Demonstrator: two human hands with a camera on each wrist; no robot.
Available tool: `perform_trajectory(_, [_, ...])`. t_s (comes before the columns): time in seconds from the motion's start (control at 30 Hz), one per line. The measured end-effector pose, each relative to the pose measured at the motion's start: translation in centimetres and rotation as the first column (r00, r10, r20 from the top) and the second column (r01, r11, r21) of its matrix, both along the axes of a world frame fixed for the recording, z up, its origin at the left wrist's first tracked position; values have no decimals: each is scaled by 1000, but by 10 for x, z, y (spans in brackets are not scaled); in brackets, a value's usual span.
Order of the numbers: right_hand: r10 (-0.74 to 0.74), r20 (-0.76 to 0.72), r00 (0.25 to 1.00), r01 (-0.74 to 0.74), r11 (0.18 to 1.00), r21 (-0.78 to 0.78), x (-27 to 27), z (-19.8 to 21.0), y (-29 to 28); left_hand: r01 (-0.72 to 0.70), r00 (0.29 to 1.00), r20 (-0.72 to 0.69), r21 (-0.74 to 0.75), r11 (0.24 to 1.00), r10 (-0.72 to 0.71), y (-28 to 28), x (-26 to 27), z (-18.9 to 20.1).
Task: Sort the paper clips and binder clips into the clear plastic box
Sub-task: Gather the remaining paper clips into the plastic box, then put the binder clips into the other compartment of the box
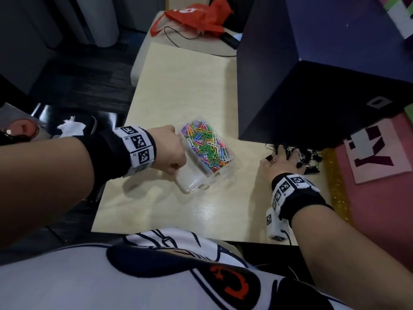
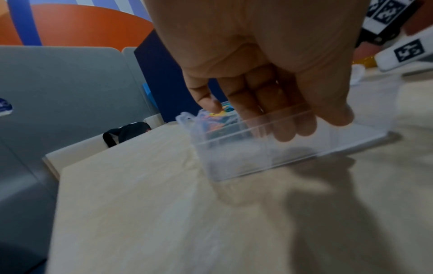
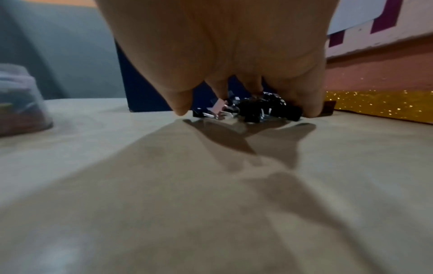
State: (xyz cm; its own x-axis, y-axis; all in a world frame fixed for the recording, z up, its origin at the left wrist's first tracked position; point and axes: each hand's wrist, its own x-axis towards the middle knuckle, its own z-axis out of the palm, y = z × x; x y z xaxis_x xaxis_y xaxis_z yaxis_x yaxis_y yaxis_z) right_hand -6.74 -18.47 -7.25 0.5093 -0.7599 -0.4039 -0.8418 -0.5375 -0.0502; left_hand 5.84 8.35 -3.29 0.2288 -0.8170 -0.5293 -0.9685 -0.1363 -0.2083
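Observation:
My left hand (image 1: 175, 151) grips the near-left wall of the clear plastic box (image 1: 196, 182) and holds it tilted on the pale table (image 1: 178, 92). In the left wrist view its fingers (image 2: 281, 115) curl over the box (image 2: 246, 157) rim. Coloured paper clips (image 1: 205, 144) fill the far compartment; the near compartment looks bare. At the table's right side, my right hand (image 1: 285, 157) is spread over a pile of black binder clips (image 1: 309, 158). In the right wrist view its thumb tip (image 3: 180, 109) touches the table beside the binder clips (image 3: 255, 109). No clip is lifted.
A large dark blue box (image 1: 312, 86) stands just behind the binder clips. A gold glitter strip (image 1: 335, 189) and a pink lettered board (image 1: 380, 157) lie to the right. A red bag (image 1: 196, 16) and a cable sit at the far end.

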Motion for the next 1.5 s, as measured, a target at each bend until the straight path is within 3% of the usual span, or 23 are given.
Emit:
perform_trajectory(0.17, [107, 28, 994, -108, 994, 30, -10, 4, 15, -202, 978, -71, -94, 975, 196, -19, -9, -2])
perform_trajectory(0.33, [437, 134, 889, -445, 895, 37, -35, 6, 42, -414, 910, -48, -157, 897, 412, -53, -20, 2])
perform_trajectory(0.47, [437, 297, 849, -456, 890, -7, -39, 18, 27, -531, 844, -71, -261, 807, 532, -76, -28, 7])
perform_trajectory(0.57, [279, 432, 858, -272, 959, -79, -37, 26, -9, -488, 867, -131, -419, 766, 480, -93, -42, 7])
perform_trajectory(0.67, [160, 322, 933, -133, 986, -105, -38, 25, -49, -359, 933, -186, -455, 815, 307, -113, -65, -2])
perform_trajectory(0.73, [114, 198, 974, -111, 994, -25, -37, 25, -67, -367, 925, -241, -356, 859, 295, -120, -78, -10])
perform_trajectory(0.83, [200, 20, 980, -201, 971, 132, -36, 27, -69, -382, 919, -203, -260, 887, 337, -122, -88, -21])
perform_trajectory(0.9, [302, -11, 953, -297, 943, 149, -38, 27, -56, -390, 921, -137, -265, 882, 366, -120, -88, -27])
perform_trajectory(1.03, [437, 31, 899, -437, 888, 143, -40, 18, -24, -518, 856, -130, -196, 833, 501, -115, -85, -26])
perform_trajectory(1.2, [534, 148, 832, -550, 829, 103, -43, 14, -13, -667, 740, -226, -118, 736, 634, -107, -84, -26])
perform_trajectory(1.33, [535, 201, 821, -561, 822, 101, -42, 14, -13, -656, 748, -264, -154, 739, 609, -107, -87, -21])
perform_trajectory(1.5, [406, 248, 880, -455, 870, 189, -34, 13, -10, -642, 762, -336, -278, 715, 554, -101, -81, -3])
